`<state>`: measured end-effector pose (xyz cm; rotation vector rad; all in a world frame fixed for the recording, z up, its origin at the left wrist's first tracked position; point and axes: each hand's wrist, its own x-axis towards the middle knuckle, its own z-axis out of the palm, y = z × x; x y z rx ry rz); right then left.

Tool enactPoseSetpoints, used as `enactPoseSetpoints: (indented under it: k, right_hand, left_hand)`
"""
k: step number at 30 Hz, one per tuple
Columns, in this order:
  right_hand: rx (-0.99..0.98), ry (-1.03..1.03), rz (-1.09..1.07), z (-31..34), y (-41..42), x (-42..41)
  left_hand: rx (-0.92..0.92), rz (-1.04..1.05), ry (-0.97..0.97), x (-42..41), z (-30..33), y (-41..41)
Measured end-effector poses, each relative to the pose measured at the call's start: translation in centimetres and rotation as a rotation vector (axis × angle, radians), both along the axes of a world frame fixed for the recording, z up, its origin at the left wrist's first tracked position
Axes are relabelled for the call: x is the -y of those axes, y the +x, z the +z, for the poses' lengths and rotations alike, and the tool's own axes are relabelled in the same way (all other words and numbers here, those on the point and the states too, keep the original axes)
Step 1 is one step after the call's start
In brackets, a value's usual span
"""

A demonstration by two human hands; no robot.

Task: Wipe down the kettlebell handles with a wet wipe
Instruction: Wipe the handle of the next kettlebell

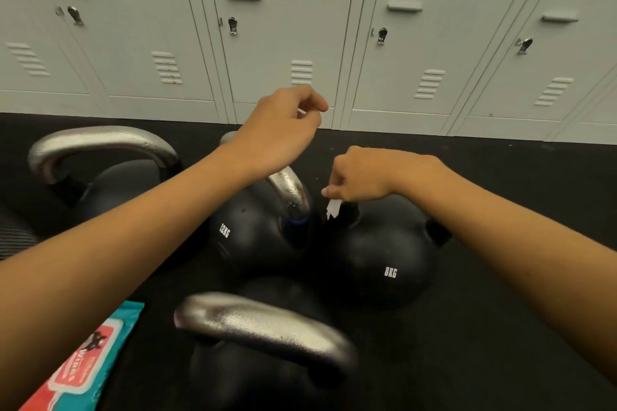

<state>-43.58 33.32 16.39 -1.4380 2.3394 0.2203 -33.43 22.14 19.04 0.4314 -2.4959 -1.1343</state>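
Four kettlebells (384, 264), one pack of wipes (83, 374), two hands (280, 130), four locker doors (287, 27)

glossy metal handle (267, 327) on matt black kettlebell (384, 264).

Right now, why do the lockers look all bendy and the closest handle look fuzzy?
Head view: the wide lens bows the lockers outward; the nearest kettlebell handle is blurred, too close to focus; ceiling light glints off the 12KG kettlebell's handle.
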Motion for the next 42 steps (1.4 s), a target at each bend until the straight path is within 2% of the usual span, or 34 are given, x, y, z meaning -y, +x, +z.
enactPoseSetpoints:
  k: [7, 12, 17, 21, 26, 29, 32, 34, 36, 39, 42]
  right_hand:
    - [-0.255, 0.282, 0.081, -1.1, 1.4, 2.7]
    - [-0.205, 0.258, -0.010, -0.5, 0.6, 2.3]
    - [-0.082, -0.048, -0.107, 0.4, -1.2, -0.9]
    - [0.033, -0.286, -0.004, 0.6, -1.8, -5.2]
    - [-0.087, -0.502, 0.053, -2.0, -2.4, -10.0]
    - [-0.148, -0.777, -0.013, -3.4, -2.0, -12.4]
    - [-0.057, -0.951, -0.241, -3.8, -1.8, -14.0]
    - [0.026, -0.899, -0.429, -3.6, -2.3, -14.4]
    - [0.021, -0.772, -0.523, -3.3, -3.0, -14.0]
    - [-0.086, -0.591, -0.553, -2.3, -3.2, -11.4]
    - [-0.192, -0.501, -0.460, -1.7, -2.0, -8.1]
  left_hand:
    - [0.038, -0.039, 0.009, -0.3, 0.1, 0.4]
    - [0.067, -0.061, 0.005, -0.6, 0.0, 0.3]
    - [0.085, -0.073, 0.012, -1.1, -0.5, 0.0]
    - [0.105, -0.087, 0.044, -1.7, -1.1, -0.6]
    - [0.168, -0.123, -0.013, -2.8, -2.5, -1.0]
    - [0.269, -0.148, -0.056, -3.0, -3.4, -1.2]
    - [0.403, -0.176, -0.083, -3.2, -4.0, -1.3]
    - [0.432, -0.164, -0.094, -3.3, -4.5, -1.3]
    - [0.445, -0.153, -0.105, -3.6, -4.8, -1.2]
    - [0.457, -0.147, -0.112, -3.9, -5.3, -1.0]
    - [0.483, -0.157, -0.118, -4.3, -5.4, -1.0]
